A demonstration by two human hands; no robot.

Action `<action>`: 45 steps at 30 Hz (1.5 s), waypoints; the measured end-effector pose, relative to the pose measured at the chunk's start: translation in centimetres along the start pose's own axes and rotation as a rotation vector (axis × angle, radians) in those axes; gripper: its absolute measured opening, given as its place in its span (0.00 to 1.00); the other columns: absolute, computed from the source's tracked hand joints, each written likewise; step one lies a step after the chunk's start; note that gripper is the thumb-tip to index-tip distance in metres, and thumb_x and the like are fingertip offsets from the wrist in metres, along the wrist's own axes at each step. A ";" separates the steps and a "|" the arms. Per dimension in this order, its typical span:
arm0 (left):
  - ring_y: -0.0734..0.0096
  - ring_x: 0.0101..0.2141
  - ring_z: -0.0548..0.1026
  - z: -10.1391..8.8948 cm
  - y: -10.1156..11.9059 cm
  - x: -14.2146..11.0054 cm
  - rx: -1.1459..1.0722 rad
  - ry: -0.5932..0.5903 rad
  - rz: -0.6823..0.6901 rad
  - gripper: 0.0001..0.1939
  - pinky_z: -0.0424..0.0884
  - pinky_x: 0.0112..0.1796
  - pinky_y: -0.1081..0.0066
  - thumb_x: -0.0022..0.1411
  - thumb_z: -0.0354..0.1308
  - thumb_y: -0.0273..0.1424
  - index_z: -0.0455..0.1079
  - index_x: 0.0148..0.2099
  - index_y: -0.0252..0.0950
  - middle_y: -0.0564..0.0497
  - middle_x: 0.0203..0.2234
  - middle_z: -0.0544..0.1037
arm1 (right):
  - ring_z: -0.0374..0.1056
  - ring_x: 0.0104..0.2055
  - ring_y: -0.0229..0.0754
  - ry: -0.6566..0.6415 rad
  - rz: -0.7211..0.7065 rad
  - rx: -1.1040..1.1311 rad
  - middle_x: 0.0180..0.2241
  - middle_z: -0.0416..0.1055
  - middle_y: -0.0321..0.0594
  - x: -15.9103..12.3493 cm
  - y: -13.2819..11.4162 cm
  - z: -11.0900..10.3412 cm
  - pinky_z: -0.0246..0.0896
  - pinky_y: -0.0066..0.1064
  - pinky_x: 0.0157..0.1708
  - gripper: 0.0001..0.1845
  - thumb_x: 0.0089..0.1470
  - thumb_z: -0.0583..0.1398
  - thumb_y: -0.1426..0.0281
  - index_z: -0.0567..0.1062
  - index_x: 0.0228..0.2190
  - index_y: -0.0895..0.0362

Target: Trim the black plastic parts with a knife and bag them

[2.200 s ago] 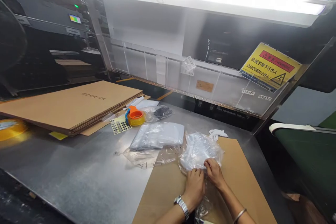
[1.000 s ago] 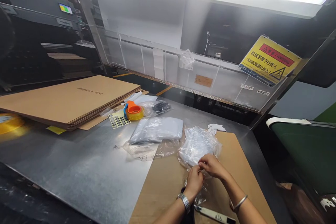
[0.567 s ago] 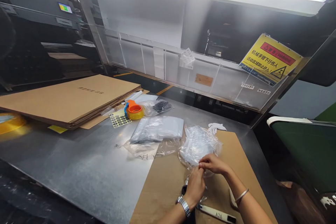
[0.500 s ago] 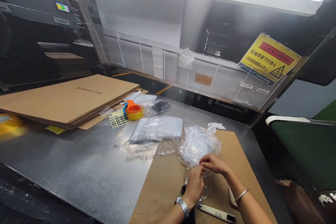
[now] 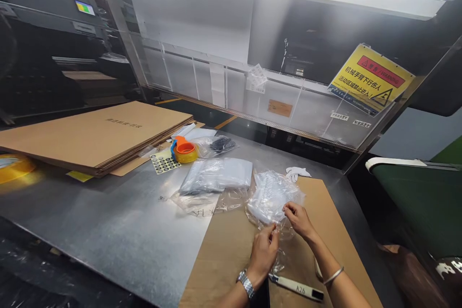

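My left hand (image 5: 264, 249) and my right hand (image 5: 296, 217) both pinch a thin clear plastic bag (image 5: 281, 237) over a brown cardboard sheet (image 5: 227, 255). The hands are a little apart, with the film stretched between them. Just beyond my fingers lies a crumpled pile of clear bags (image 5: 271, 196). A white strip marked A26 (image 5: 296, 288) rests on the cardboard under my wrists. I wear a metal watch on the left wrist and a bangle on the right.
A flat packet of bags (image 5: 217, 175), an orange tape dispenser (image 5: 184, 149), a sticker sheet (image 5: 165, 162) and a stack of flat cardboard (image 5: 90, 136) lie on the steel table (image 5: 108, 231). A white glove (image 5: 297, 172) lies at the back. A clear guard with a yellow warning sign (image 5: 370, 79) stands behind.
My hands were together at the bag pile's near edge. They have drawn apart, the right hand moving up and right, with a single bag held between them.
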State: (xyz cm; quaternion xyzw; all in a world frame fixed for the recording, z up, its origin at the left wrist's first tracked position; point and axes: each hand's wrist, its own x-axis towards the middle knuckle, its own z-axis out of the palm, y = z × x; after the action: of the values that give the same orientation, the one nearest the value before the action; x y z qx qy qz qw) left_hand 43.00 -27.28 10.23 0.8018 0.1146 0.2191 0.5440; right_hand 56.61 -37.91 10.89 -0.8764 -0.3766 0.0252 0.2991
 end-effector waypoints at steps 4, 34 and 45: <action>0.69 0.23 0.73 -2.6 1.0 -1.1 0.077 0.035 0.042 0.17 0.69 0.26 0.73 0.64 0.44 0.35 0.73 0.38 0.33 0.50 0.22 0.76 | 0.67 0.33 0.36 0.035 -0.080 -0.053 0.32 0.70 0.35 -0.9 -1.4 -0.4 0.65 0.33 0.34 0.10 0.58 0.55 0.65 0.71 0.33 0.60; 0.70 0.29 0.68 -9.7 -0.9 -3.3 0.646 0.074 0.344 0.12 0.64 0.30 0.72 0.65 0.45 0.27 0.68 0.33 0.36 0.50 0.27 0.68 | 0.71 0.24 0.44 0.183 0.386 0.049 0.23 0.73 0.39 -12.9 -9.7 5.9 0.58 0.28 0.22 0.19 0.59 0.45 0.58 0.71 0.32 0.54; 0.74 0.23 0.69 -11.1 -2.5 -5.3 0.518 0.170 0.372 0.13 0.65 0.26 0.76 0.64 0.46 0.31 0.69 0.31 0.36 0.53 0.22 0.71 | 0.66 0.18 0.41 0.065 0.520 0.150 0.15 0.67 0.37 -21.2 -7.1 7.1 0.57 0.28 0.19 0.22 0.53 0.46 0.51 0.65 0.20 0.52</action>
State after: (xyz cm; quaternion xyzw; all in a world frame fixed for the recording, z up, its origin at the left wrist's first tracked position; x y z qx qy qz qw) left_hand 33.22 -19.45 10.14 0.8996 0.0630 0.3445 0.2611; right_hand 34.93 -44.77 5.08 -0.9194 -0.1263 0.1006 0.3586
